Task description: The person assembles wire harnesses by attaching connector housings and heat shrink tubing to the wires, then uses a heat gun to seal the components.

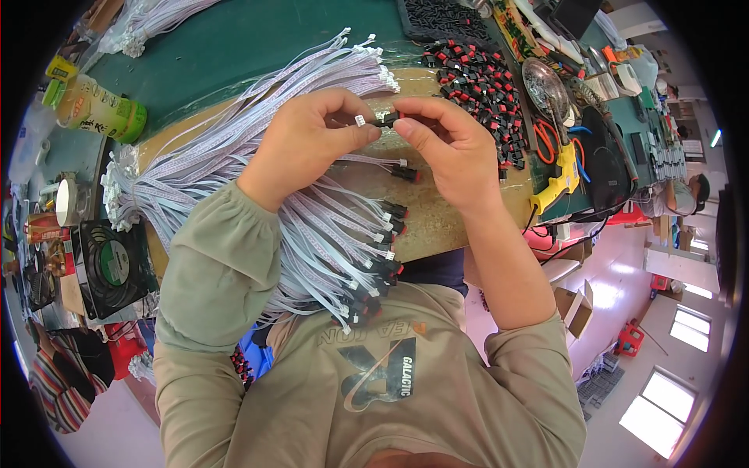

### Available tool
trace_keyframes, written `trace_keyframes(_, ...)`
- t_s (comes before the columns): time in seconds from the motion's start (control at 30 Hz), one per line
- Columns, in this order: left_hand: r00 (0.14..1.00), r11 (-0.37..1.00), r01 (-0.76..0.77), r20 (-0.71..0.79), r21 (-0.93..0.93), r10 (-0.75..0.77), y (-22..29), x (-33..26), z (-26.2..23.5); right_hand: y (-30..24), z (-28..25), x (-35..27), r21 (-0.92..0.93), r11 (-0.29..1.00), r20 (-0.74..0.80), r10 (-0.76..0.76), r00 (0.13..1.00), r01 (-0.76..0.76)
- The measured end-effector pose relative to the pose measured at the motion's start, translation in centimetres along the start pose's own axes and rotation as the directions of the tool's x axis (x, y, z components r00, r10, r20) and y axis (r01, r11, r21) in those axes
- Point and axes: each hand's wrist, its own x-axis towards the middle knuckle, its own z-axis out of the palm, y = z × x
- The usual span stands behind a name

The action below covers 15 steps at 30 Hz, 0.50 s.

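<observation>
At the near middle of the desk (pixel 234 47), above the brown board (pixel 437 218): left hand (pixel 308 140) pinched narrow on a white plug (pixel 360 120) at a ribbon lead's end, right hand (pixel 449 148) pinched on a small black-and-red switch (pixel 388 119), both parts meeting between the fingertips. Likely trouble: plug going in crooked from a tilted pinch; sleeve snagging the finished leads (pixel 367 265) hanging over the near edge and dragging them off. Loose leads (pixel 257 101) fanned across the left, pile of spare switches (pixel 484 86) toward the far right corner, yellow tool (pixel 560 181) at the right edge. Little open room: only the strip of board just beneath the hands.
</observation>
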Motion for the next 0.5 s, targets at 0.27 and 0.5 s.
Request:
trace_keyframes(0.27, 0.999, 0.998, -0.025, -0.041, -0.057, 0.023, -0.04, -0.11, 0.25, -0.08, -0.01, -0.24, -0.011, 1.000, 0.017, 0.003, 1.000, -0.003)
trace_keyframes(0.5, 0.995, 0.997, -0.078, -0.065, 0.014, 0.079, -0.42, -0.19, 0.43, 0.21, -0.03, -0.82, 0.027, 0.993, 0.029, 0.115, 0.993, -0.116)
